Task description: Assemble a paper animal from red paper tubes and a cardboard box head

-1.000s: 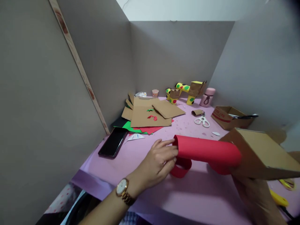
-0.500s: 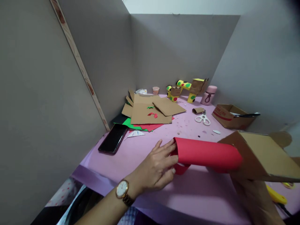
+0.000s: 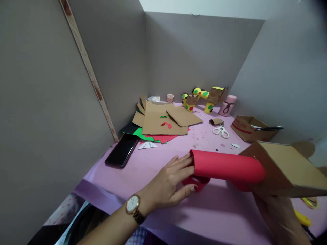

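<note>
Rolling is underway: the left hand [image 3: 173, 177], fingers loosely spread, presses the open end of the red paper roll [image 3: 227, 166] above the table [image 3: 143, 170]. The right hand [image 3: 281, 214] (grip unclear) supports the cardboard box [image 3: 286, 166]. Fastening appears outstanding.

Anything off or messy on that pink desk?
Mostly craft clutter. The phone lies close to the near-left edge of the pink table. Paper scraps dot the middle. The loose end of the red paper roll curls open under the left hand.
</note>
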Motion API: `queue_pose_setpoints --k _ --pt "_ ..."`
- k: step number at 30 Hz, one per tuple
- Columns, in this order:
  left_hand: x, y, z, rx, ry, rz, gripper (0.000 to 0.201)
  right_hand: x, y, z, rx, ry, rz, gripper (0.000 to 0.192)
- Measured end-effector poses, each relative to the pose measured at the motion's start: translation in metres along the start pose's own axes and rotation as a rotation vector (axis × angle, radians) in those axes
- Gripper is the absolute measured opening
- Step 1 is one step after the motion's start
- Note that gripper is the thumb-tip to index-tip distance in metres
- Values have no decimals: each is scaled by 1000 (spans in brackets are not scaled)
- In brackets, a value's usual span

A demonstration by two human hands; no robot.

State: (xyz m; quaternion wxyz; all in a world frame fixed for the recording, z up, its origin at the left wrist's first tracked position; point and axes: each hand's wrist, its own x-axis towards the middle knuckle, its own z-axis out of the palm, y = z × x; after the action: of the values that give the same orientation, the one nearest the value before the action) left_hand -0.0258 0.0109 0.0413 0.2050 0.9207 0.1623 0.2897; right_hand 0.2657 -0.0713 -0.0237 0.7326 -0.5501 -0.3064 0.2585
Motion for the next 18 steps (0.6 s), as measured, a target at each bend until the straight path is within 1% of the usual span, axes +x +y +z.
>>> queue_pose_setpoints --k 2,3,5,6,7,8,9,11,12,14,18 --pt "-1 1 1 -124 132 -84 48 -4 -3 6 78 11 43 58" --pt "-2 0 1 -167 229 -159 42 -5 -4 8 112 25 59 59" --pt "-6 -4 3 -195 421 -343 22 -6 -7 9 142 53 78 58" --pt "-8 -7 3 -190 490 -419 19 -5 -8 9 145 61 86 56" --pt "-10 -11 4 -182 531 -468 22 -5 -9 8 147 64 93 54" --pt "-11 -15 4 -180 539 -488 24 -5 -10 7 149 64 102 51" --pt "-11 -18 5 -184 519 -483 23 -4 -10 7 153 65 112 50" --pt "-11 -22 4 -205 464 -447 16 -3 -11 6 170 62 137 49" --pt "-9 -22 4 -208 439 -423 17 -2 -12 6 180 59 146 51" --pt "-4 -18 2 -166 421 -357 21 -2 -14 7 183 52 149 55" --pt "4 -1 0 -34 470 -189 21 -5 -17 7 128 79 130 55"
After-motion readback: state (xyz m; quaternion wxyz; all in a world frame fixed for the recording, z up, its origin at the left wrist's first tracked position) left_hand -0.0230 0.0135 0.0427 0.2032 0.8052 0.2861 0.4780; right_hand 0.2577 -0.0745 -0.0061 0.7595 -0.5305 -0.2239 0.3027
